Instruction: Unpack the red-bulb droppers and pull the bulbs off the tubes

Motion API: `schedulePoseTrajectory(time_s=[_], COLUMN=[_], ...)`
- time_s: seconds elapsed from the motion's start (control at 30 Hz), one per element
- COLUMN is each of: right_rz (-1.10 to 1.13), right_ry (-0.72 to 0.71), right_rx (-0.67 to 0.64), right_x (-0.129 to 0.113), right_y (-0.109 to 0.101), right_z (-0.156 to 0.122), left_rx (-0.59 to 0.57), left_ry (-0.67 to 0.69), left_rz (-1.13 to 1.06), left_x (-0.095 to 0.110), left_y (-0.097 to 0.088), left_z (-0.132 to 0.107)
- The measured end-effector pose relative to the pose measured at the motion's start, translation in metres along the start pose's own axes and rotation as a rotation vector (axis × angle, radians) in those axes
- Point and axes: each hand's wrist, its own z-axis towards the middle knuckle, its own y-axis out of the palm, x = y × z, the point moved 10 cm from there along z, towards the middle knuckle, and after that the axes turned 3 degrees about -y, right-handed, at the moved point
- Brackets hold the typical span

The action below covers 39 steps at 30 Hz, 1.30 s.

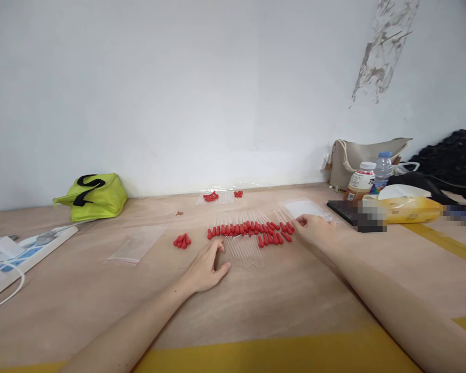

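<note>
1. Brown-covered table [279,305], bearing the rest.
2. Row of red-bulbed droppers [246,228] across its middle.
3. Left hand [207,267]: thumb and fingers spread, beside the tubes.
4. Right hand [314,230]: fingertips at the row's right end; cannot tell whether they pinch anything.
5. Clear tubes [244,252], just nearer than the row.
6. Red bulbs [182,241], heaped left.

On the left of the worktop [256,316], I register a white power strip [33,256] and, beyond it, a lime-green bag [108,199]. On the right, I register a beige bag [364,150], a white-capped bottle [360,181] and a yellow tissue pack [415,209].
</note>
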Motion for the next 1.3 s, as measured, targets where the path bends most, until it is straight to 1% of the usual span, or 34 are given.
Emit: schedulePoseTrajectory(time_s=[0.07,0.13,0.27,0.37,0.43,0.47,0.53,0.63,0.73,0.77,0.83,0.93,1.03,1.13,1.3], right_rz=[-0.041,-0.070,-0.078,0.008,0.105,0.148,0.203,0.211,0.235,0.257,0.309,0.358,0.363,0.371,0.323], right_ry=[0.037,0.047,0.059,0.111,0.116,0.093,-0.022,-0.317,-0.605,-0.676,-0.772,-0.846,-0.881,-0.897,-0.949], right_rx=[-0.066,-0.104,-0.109,-0.078,-0.011,0.037,0.137,0.233,0.225,0.213,0.197,0.202,0.216,0.219,0.255], right_x=[0.007,0.008,0.005,0.007,0.005,0.001,-0.015,-0.057,-0.102,-0.114,-0.132,-0.146,-0.150,-0.149,-0.153], right_y=[0.010,0.018,0.023,0.019,0.011,0.005,-0.006,-0.016,-0.012,-0.011,-0.009,-0.007,-0.006,-0.005,-0.006], right_z=[0.003,0.003,0.002,0.002,0.000,-0.001,-0.008,-0.031,-0.063,-0.073,-0.089,-0.101,-0.105,-0.106,-0.110], left_rx=[-0.019,-0.031,-0.047,-0.041,-0.024,-0.013,0.025,0.155,0.281,0.299,0.311,0.313,0.297,0.286,0.314], left_ry=[-0.001,-0.006,-0.019,-0.015,-0.007,-0.004,-0.004,0.017,0.094,0.127,0.201,0.303,0.364,0.382,0.399], left_rz=[0.001,-0.008,-0.017,-0.018,-0.025,-0.033,-0.046,-0.021,0.069,0.109,0.187,0.258,0.271,0.292,0.352], left_x=[-0.001,-0.002,-0.005,-0.005,-0.004,-0.004,-0.005,-0.004,0.004,0.008,0.017,0.029,0.035,0.037,0.040], left_y=[0.002,0.002,0.003,0.003,0.003,0.002,-0.001,-0.013,-0.025,-0.026,-0.026,-0.022,-0.016,-0.012,-0.012], left_z=[0.000,-0.001,-0.002,-0.002,-0.002,-0.003,-0.003,-0.003,-0.003,-0.003,-0.003,-0.005,-0.006,-0.005,-0.006])
